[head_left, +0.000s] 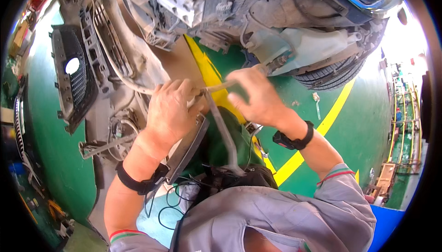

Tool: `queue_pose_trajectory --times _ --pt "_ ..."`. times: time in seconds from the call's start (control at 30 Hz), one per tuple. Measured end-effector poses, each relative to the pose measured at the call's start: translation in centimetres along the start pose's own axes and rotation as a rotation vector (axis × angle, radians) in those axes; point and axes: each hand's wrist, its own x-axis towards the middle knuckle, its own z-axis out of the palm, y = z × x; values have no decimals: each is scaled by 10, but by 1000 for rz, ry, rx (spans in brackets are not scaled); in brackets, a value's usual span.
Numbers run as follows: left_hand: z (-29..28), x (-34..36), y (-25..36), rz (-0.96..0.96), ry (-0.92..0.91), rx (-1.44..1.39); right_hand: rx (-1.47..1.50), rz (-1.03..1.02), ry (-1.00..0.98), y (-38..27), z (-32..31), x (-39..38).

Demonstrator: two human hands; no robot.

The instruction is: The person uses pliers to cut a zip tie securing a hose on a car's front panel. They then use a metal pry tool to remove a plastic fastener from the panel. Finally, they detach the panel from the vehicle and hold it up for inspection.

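Slender, pale tan, tube-like strip (217, 87) spanning both hands, just off centre toward 12 o'clock.
The left hand (171, 109) has its fingers curled round the strip; the right hand (255, 96) is blurred at its 2 o'clock stretch, thumb apart, and whether its fingers pinch cannot be told. Judged by its long curve toward 10 o'clock, the strip should handle as light and springy, liable to kink; grasp at two near points and support the trailing length. A grey, bent, narrow bar (222, 125) hangs toward 6 o'clock. Beyond lie a green, smooth-looking floor (338, 134) with yellow lines, a stripped vehicle front (267, 10) at 12–1 o'clock, and a black mesh grille (73, 79) at 10 o'clock.
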Motion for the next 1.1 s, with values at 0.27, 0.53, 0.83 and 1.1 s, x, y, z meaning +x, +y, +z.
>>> queue_pose_trajectory --times 0.27,0.53,0.83,1.1 --pt "11 11 4 58 -8 -10 -39 -292 -11 27 37 27" --pt "5 16 0 152 -3 48 89 -182 -79 20 50 30" --pt "19 16 -10 298 -4 238 168 -131 -229 11 42 46" --pt "17 24 25 336 -14 224 556 62 -886 24 24 71"
